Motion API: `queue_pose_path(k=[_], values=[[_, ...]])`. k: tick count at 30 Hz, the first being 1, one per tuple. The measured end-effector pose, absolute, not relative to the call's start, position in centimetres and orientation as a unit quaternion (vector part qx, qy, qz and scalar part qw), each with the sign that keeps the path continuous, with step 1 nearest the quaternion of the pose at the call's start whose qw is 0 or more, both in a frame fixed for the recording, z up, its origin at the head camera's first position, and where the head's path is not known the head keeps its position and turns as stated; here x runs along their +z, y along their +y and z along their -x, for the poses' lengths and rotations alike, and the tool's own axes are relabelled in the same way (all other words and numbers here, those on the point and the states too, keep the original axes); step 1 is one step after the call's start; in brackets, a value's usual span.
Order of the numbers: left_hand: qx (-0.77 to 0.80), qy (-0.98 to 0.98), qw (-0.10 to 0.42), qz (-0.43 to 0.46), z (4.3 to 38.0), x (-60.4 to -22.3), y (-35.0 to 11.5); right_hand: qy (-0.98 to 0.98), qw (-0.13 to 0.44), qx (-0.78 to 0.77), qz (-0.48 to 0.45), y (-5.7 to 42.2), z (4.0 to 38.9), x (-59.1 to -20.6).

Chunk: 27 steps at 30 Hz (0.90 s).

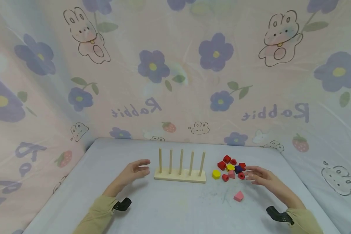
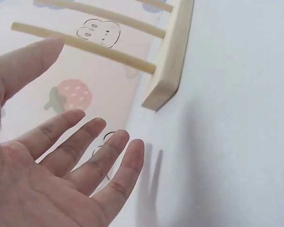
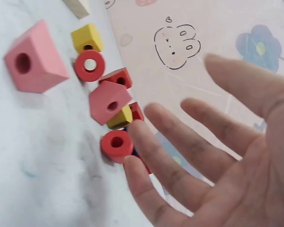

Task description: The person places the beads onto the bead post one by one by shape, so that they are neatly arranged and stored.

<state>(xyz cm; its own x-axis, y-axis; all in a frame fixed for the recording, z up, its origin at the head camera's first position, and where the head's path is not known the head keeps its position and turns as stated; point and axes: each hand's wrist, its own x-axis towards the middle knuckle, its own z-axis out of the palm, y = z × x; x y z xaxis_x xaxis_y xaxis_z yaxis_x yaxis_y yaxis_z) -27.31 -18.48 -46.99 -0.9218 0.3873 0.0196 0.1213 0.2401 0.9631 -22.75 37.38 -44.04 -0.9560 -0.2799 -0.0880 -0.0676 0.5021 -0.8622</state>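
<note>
A pale wooden peg stand (image 1: 179,176) with several upright bare pegs stands in the middle of the table. Just left of it, my left hand (image 1: 136,171) hovers with fingers spread and nothing in them; the left wrist view shows its open palm (image 2: 61,184) beside the stand's end. To the right lies a loose cluster of drilled beads: red ring beads (image 3: 117,144), yellow blocks (image 1: 216,174), a dark blue bead (image 1: 238,169) and pink pieces (image 3: 110,101). My right hand (image 1: 260,176) is at the cluster's right side, fingers extended, holding nothing; any contact is unclear.
A single pink triangular bead (image 1: 238,196) lies nearer the front, apart from the cluster. The white table (image 1: 169,208) ends at a hanging cloth (image 1: 181,91) printed with rabbits and flowers, which also runs along the left and right sides.
</note>
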Motion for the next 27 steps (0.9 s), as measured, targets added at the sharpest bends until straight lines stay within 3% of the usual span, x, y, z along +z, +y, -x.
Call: queue_pose_path(k=[6, 11, 17, 27], values=[[0.592, 0.772, 0.121, -0.198, 27.2, -47.9, -17.2, 0.836, 0.184, -0.494, 0.153, 36.6, 21.6, -45.3], [0.587, 0.774, 0.125, -0.202, 27.8, -48.6, -16.3, 0.817, 0.215, -0.495, 0.205, 35.8, 21.0, -46.2], [0.583, 0.778, 0.109, -0.208, 28.7, -48.9, -15.6, 0.825, 0.197, -0.477, 0.230, 35.1, 20.8, -46.7], [0.570, 0.787, 0.098, -0.216, 28.8, -49.3, -15.2, 0.858, 0.160, -0.450, 0.190, 34.2, 21.2, -46.8]])
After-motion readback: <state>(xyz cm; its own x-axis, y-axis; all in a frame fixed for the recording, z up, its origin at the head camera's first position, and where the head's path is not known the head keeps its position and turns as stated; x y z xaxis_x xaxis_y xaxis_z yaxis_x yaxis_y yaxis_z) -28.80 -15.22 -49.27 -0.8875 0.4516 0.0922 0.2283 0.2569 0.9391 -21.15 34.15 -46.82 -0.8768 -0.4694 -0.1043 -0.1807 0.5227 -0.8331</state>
